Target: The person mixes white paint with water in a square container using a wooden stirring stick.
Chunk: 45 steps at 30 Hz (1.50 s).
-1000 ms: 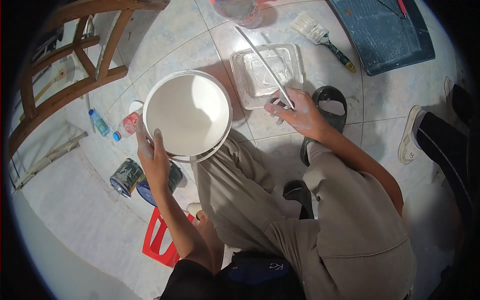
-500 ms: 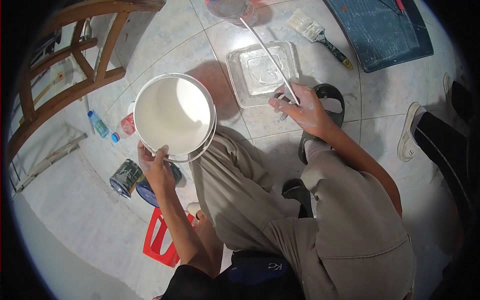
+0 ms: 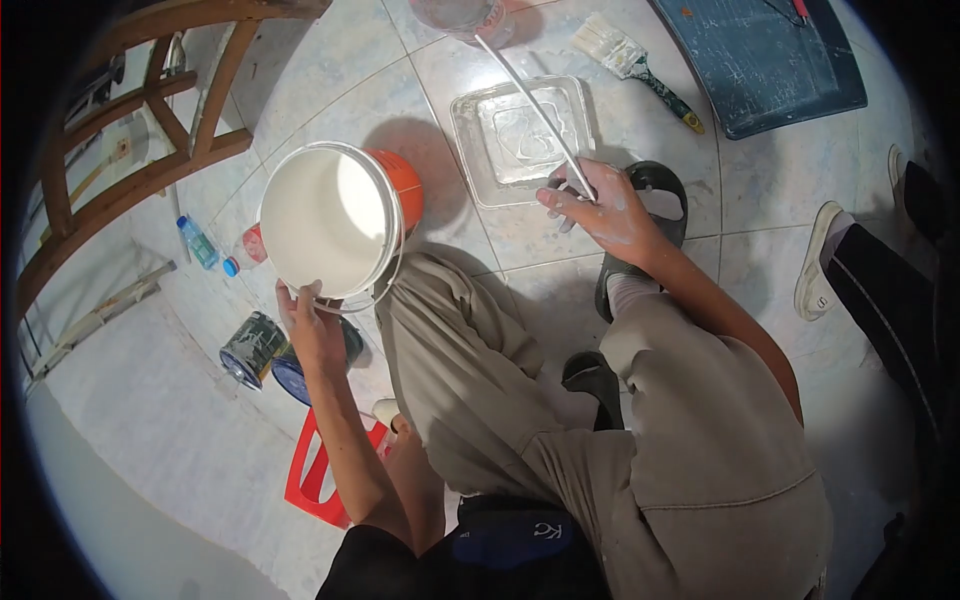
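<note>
Pale floor tiles (image 3: 770,180) are spread across the view; a wooden framework (image 3: 222,90) is seen at upper left. Left of centre, an orange bucket (image 3: 335,215) is held tilted, mouth turned toward the camera and lower left, base to the right. Its lower rim is gripped between thumb and fingers of the left hand (image 3: 316,332). At upper centre, a white stick (image 3: 535,117) is pinched in the curled right hand (image 3: 608,218), its long axis directed up-left across a clear container (image 3: 475,160).
</note>
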### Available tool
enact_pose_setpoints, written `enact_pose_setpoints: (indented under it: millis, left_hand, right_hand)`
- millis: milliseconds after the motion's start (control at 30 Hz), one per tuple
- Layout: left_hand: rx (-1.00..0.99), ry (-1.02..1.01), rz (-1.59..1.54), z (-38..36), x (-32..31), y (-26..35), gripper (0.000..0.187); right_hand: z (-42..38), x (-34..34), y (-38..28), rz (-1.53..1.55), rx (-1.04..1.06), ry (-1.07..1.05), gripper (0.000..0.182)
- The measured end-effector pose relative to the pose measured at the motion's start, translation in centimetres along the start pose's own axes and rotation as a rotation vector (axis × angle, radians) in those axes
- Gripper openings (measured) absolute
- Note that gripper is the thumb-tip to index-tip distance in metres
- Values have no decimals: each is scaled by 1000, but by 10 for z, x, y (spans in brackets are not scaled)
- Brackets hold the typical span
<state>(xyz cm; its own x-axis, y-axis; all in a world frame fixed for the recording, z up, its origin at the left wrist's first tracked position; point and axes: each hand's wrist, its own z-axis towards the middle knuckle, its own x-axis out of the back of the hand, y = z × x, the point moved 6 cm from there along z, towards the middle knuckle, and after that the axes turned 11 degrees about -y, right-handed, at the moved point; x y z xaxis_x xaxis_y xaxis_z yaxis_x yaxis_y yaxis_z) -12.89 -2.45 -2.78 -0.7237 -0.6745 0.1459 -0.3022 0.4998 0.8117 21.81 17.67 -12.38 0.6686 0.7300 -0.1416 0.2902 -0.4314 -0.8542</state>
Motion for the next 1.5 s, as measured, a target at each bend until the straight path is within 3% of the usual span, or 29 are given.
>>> enact_pose_setpoints:
  millis: [167,267,367,467,500,533,567,667,733,767,867,967,1067,1167,1267,1367,1467,1500]
  left_hand:
    - [-67,-122,111,16,-2,35,39]
    - [-61,-164,252,10,-2,60,41]
    - [-98,-210,369,-6,-8,79,49]
    - [-73,-254,455,-24,-14,93,53]
    - [-60,-268,454,-28,-14,95,53]
    - [-48,-283,453,-33,-16,96,53]
    - [-46,-288,460,-39,-21,97,53]
    - [-50,-305,508,-50,-42,97,52]
    - [-60,-319,570,-52,-55,98,53]
    - [-49,-319,563,-53,-62,100,54]
    - [-12,-306,526,-52,-85,107,57]
    - [37,-290,425,-53,-91,108,63]
    - [69,-299,288,-55,-93,109,70]
    - [62,-278,276,-67,-79,114,65]
    - [54,-266,342,-77,-80,123,67]
    - [58,-274,404,-81,-71,123,68]
    - [74,-249,375,-85,-63,126,68]
    - [61,-229,360,-87,-56,130,68]
  right_hand:
    - [-6,5,-1,14,-62,-57,35]
    - [-8,11,12,23,-48,11,45]
    - [-16,20,-8,-389,-83,-20,45]
    - [-29,18,-4,-532,153,42,37]
    - [-34,17,-4,-666,192,-24,24]
    - [-41,16,-2,-800,230,-90,26]
    - [-48,16,1,-931,265,-157,41]
    - [-59,22,20,-761,347,-204,44]
    - [-61,22,16,-632,406,-156,22]
    - [-62,21,13,-566,433,-133,30]
    - [-60,14,20,-255,-45,-366,24]
    - [-55,6,19,-190,88,-336,45]
    - [-55,12,7,-231,-20,-380,43]
    - [-55,14,17,-238,110,-313,40]
    - [-61,16,6,-298,205,-337,21]
    - [-72,10,11,-663,706,-121,26]
    - [-64,16,27,-407,329,-259,22]
    - [-64,14,26,-565,468,-248,25]
